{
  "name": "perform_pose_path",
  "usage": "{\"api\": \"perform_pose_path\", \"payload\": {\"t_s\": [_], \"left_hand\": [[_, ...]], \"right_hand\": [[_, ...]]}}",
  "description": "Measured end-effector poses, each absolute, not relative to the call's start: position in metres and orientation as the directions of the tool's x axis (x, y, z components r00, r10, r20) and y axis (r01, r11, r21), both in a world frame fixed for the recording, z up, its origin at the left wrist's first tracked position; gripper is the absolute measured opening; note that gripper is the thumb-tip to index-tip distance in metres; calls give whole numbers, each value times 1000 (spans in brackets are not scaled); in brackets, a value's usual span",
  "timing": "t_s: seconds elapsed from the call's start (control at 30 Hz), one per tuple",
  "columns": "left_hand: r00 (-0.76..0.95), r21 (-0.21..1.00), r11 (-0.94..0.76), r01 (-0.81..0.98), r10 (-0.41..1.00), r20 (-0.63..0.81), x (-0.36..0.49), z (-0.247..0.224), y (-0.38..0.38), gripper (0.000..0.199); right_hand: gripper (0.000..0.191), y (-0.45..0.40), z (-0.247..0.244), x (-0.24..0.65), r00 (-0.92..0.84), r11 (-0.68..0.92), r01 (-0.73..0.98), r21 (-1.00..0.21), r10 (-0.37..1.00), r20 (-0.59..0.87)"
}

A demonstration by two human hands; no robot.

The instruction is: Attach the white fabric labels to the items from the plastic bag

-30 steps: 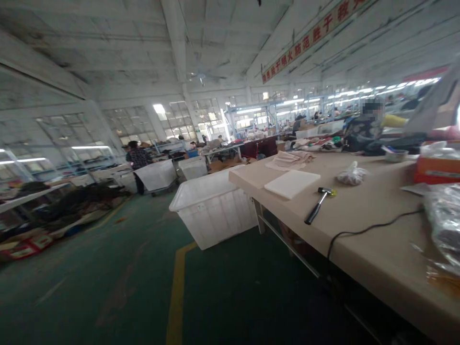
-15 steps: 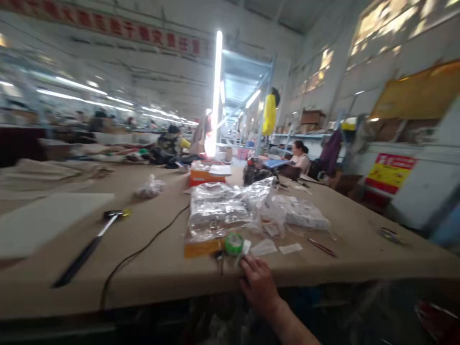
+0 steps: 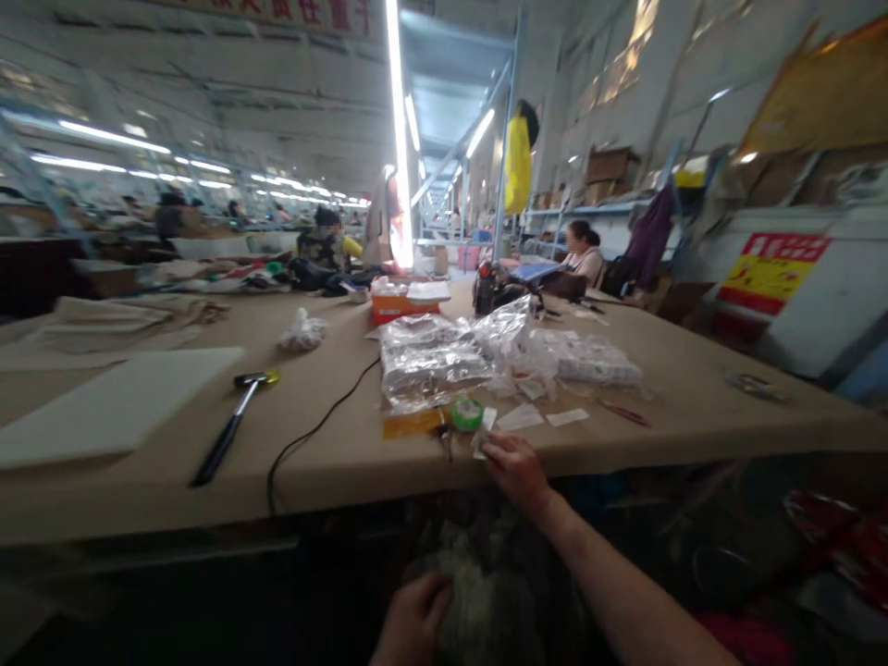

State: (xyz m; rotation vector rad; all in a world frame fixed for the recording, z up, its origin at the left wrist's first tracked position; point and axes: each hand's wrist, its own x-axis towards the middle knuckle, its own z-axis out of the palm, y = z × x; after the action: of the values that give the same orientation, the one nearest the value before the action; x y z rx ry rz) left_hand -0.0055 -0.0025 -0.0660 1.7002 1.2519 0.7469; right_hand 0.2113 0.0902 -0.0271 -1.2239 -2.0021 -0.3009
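Touching white paper is the half-curled right hand.

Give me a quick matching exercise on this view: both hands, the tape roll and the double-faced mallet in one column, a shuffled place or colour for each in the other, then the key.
Column one
1. right hand
2. left hand
3. tape roll
4. double-faced mallet

Column two
A. green
B. on the table, between the white sheet and the dark cord
C. fingertips at a small white slip
D. below the table's front edge in the picture

Pairs: 1-C, 2-D, 3-A, 4-B
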Motion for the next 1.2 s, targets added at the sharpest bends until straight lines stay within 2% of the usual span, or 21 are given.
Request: {"api": "perform_pose_path", "payload": {"t_s": [0.2,0.27,0.33,0.4,0.47,0.53,0.57,0.63,0.73,0.83,0.9,1.0,1.1,1.2], "left_hand": [[320,957,-46,287,946,-51,13,-60,8,17],[298,980,55,189,948,-111,29,-47,15,15],[277,974,226,16,935,-221,43,-34,22,16],[295,887,410,-213,892,-342,55,-23,29,20],[370,717,547,-431,832,-413,64,-14,36,27],[435,541,609,-580,793,-426,73,-9,42,27],[448,490,616,-616,786,-425,77,-8,44,23],[444,491,610,-622,791,-420,84,-7,48,15],[439,595,601,-533,798,-413,88,-8,49,12],[428,660,622,-421,778,-460,86,-8,47,14],[414,688,631,-359,768,-489,83,-8,46,15],[379,709,633,-312,767,-518,80,-7,43,15],[355,698,654,-293,752,-555,78,-6,40,13],[358,685,666,-295,742,-567,79,-5,38,11]], "right_hand": [[17,97,-40,223,-245,595,757,-271,642,727],[16,98,-37,224,-243,613,740,-277,628,739],[15,97,-33,224,-226,636,714,-292,605,764],[13,89,-29,223,-207,674,669,-314,575,792],[13,72,-28,220,-237,730,604,-321,549,802],[13,49,-29,217,-323,778,551,-302,533,782],[13,37,-30,216,-365,794,537,-285,524,770],[13,19,-29,217,-425,811,527,-253,510,748],[17,17,-18,228,-448,777,573,-261,563,694],[35,46,-1,249,-317,567,775,-277,730,606],[47,70,6,260,-238,392,898,-200,815,528],[57,90,3,268,-254,300,953,-48,874,415],[50,89,-8,270,-267,295,956,-6,874,406],[30,83,-15,276,-265,332,941,-67,844,467]]}}
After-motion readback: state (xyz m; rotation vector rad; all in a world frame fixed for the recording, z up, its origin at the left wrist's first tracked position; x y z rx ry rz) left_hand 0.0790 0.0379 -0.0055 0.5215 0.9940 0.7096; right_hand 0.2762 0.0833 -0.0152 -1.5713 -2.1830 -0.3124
